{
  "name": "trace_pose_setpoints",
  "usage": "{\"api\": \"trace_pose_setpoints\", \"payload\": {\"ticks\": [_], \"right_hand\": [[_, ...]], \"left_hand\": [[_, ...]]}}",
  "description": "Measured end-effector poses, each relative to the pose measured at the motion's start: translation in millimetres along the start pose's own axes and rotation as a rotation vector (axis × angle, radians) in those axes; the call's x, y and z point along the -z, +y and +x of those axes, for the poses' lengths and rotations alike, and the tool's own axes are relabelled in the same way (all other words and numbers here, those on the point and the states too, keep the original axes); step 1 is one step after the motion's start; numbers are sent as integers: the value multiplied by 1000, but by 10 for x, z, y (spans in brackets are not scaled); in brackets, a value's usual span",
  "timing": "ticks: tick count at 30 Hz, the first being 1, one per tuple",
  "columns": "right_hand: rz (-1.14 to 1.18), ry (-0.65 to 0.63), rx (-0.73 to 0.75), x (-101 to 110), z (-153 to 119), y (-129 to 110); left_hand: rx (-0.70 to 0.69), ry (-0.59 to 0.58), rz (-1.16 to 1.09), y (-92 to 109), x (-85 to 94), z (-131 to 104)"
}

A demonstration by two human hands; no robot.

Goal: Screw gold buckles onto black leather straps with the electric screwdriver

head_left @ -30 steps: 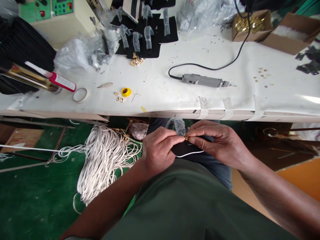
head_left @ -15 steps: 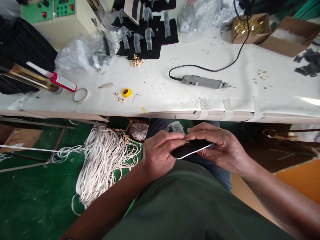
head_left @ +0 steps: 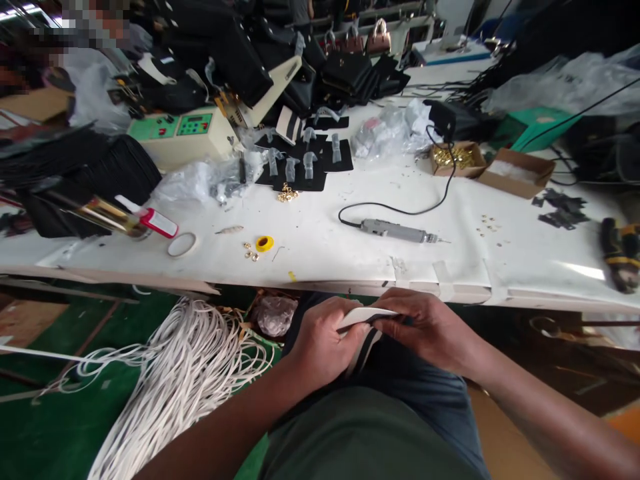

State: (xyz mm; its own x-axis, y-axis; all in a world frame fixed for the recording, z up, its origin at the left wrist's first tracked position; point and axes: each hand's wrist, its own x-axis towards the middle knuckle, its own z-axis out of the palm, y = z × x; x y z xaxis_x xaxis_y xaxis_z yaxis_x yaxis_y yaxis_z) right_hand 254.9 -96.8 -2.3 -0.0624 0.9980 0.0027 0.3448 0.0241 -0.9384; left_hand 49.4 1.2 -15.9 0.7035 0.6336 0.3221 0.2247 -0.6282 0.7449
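Between my hands, just below the table's front edge, is a thin flap piece [head_left: 367,315] whose pale side now shows. My left hand [head_left: 325,340] pinches its left end, thumb below and fingers behind. The right end is gripped by my right hand [head_left: 425,327], fingers over the top and thumb underneath. A striped pale and dark part [head_left: 364,353] hangs below the piece, over my lap. The gold fitting on the piece is hidden. On the table beyond lies a grey rotary tool [head_left: 397,231] with a black cable.
Yellow tape [head_left: 265,243], a white ring [head_left: 182,245] and a red-labelled bottle [head_left: 159,223] lie at the left. Farther back are black pieces with wrapped parts [head_left: 295,177] and a control box [head_left: 200,137]. White cord [head_left: 175,373] is heaped on the floor.
The view has tilted up, showing more of the workshop behind the table. The held piece has turned from its black face to its pale side, still between both hands.
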Motion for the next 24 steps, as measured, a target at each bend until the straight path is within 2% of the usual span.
{"api": "trace_pose_setpoints", "payload": {"ticks": [5,11,13,18,24], "right_hand": [[-9,-32,-145,205,286,64],[-9,-15,-388,408,871,383],[0,-1,-422,442,1033,478],[54,-35,-504,464,1215,627],[-65,-66,-521,505,1283,646]], "left_hand": [[254,-156,-159,-113,20,352],[712,-251,-358,-493,-45,968],[798,-259,-422,-611,-85,1111],[840,-286,-420,-795,-173,1255],[819,-309,-306,-878,-237,1290]]}}
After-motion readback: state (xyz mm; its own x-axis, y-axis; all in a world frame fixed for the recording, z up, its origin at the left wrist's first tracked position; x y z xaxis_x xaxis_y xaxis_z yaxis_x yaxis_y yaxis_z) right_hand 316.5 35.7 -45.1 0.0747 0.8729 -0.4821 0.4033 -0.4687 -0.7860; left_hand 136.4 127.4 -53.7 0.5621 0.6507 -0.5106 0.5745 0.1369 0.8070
